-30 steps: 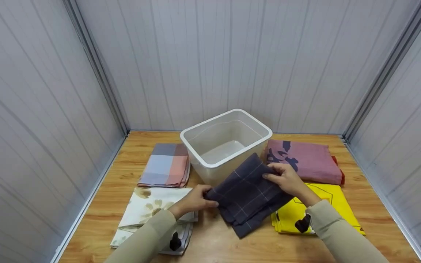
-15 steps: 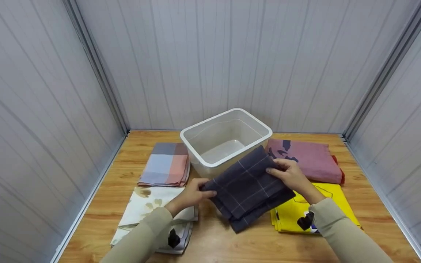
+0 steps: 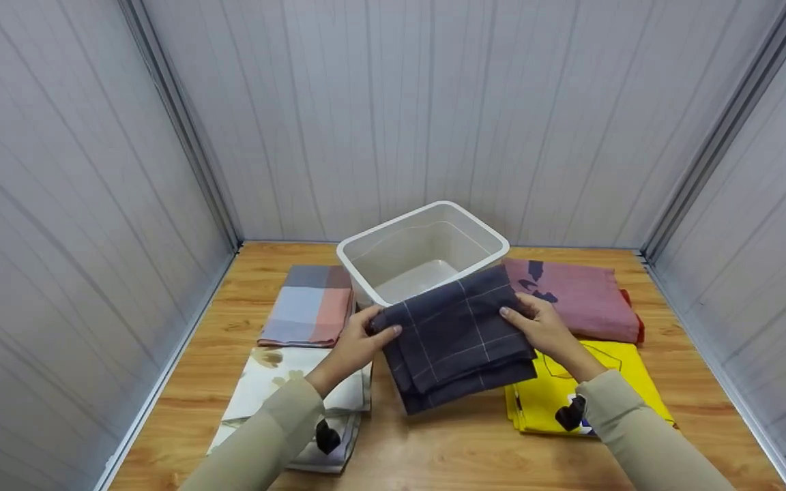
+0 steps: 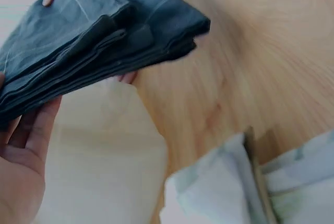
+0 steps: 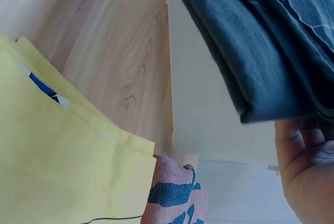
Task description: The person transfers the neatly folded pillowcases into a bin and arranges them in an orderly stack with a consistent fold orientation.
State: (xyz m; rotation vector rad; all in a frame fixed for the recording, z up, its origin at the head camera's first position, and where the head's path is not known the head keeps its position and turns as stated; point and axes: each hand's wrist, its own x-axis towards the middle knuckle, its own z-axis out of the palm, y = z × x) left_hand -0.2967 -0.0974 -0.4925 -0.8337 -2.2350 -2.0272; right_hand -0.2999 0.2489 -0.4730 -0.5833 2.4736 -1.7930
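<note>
A folded dark grey cloth with thin white check lines is held up in front of the white plastic bin. My left hand pinches its left edge, thumb on top and fingers beneath. On the opposite side my right hand grips the right edge the same way. In the left wrist view several stacked layers of the cloth show along its lower edge. Its far edge overlaps the bin's near rim in the head view, and I cannot tell whether they touch. Only the floor and walls show inside the bin.
A blue, grey and pink checked cloth and a white floral cloth lie folded on the left. To the right are a mauve patterned cloth and a yellow cloth. Panel walls enclose the wooden table at the back and sides.
Both hands have lifted the dark cloth up toward the bin and turned it so its far edge lies nearer the bin's rim. The left hand rose most; the bin and other cloths stayed put.
</note>
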